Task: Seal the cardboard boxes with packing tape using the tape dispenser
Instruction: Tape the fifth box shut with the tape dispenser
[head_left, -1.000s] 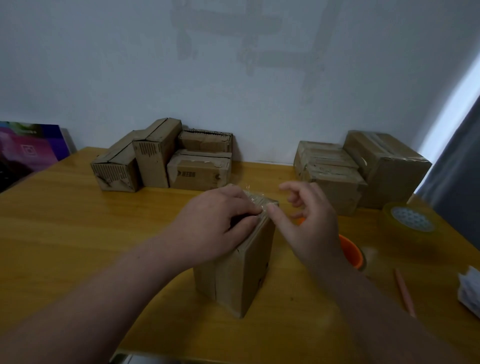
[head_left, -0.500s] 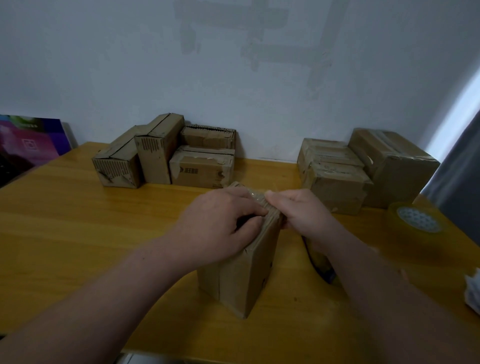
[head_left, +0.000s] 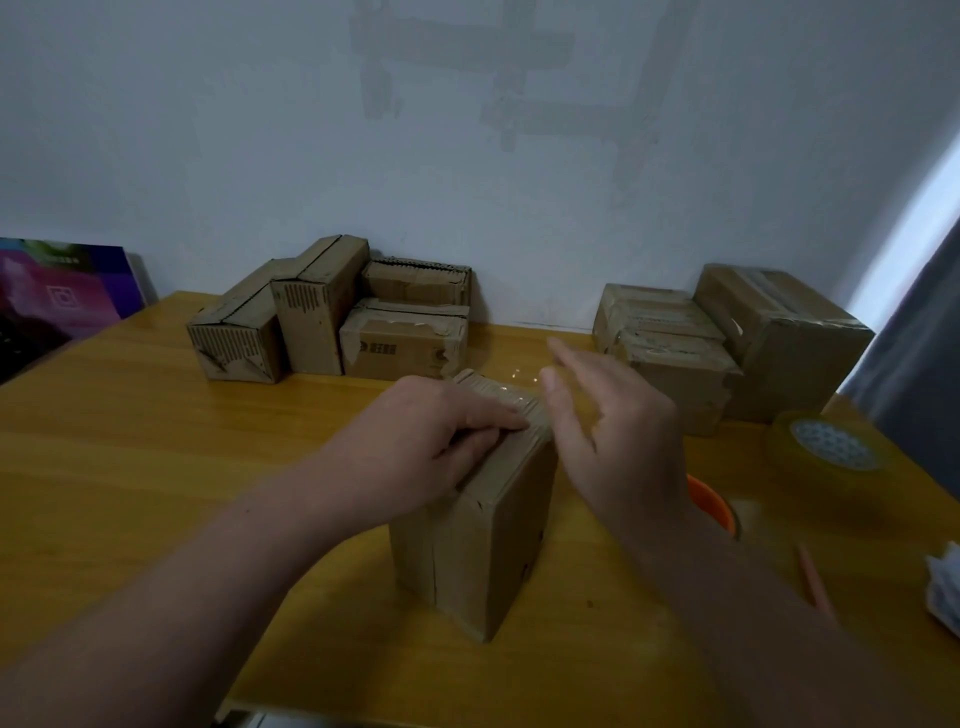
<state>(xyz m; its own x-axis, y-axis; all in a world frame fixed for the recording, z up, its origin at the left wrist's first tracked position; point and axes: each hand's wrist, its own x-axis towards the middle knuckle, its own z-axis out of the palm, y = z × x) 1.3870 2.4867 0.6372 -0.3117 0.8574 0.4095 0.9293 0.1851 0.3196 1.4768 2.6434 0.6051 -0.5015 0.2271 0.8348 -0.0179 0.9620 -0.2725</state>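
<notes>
One head view only. Left hand (head_left: 431, 436) clamps the top edge of the small upright cardboard box (head_left: 483, 551), fingers laid across the top and thumb below them. Right hand (head_left: 613, 431) hovers just right of those fingers, spread and holding nothing. Clear tape glints on the box top beyond the left fingertips, so this strip seems laid and needs only smoothing. The orange tape dispenser (head_left: 714, 506) lies behind the right wrist. Whether the stacked boxes (head_left: 332, 322) beyond the fingers are sealed is unclear.
</notes>
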